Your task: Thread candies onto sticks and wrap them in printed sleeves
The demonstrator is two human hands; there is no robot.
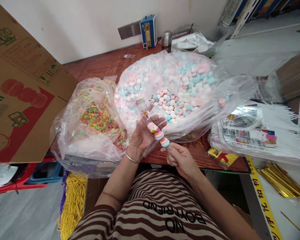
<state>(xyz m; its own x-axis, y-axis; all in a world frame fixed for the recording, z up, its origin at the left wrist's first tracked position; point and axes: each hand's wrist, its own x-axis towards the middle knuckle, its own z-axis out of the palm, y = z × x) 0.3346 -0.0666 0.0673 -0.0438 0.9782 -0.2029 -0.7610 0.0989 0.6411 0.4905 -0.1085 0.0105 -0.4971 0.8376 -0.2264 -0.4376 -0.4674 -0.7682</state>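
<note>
The right hand (181, 159) pinches the lower end of a pink, white and pale-blue candy stack (159, 134), its top against the left hand (143, 136), palm up, fingers spread. Beyond sit clear plastic bags holding multicoloured rings (100, 120) and pastel rounded sweets (175, 103).

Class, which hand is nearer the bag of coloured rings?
Left: the left hand is just right of the bag; the right hand is farther right and nearer the person.
</note>
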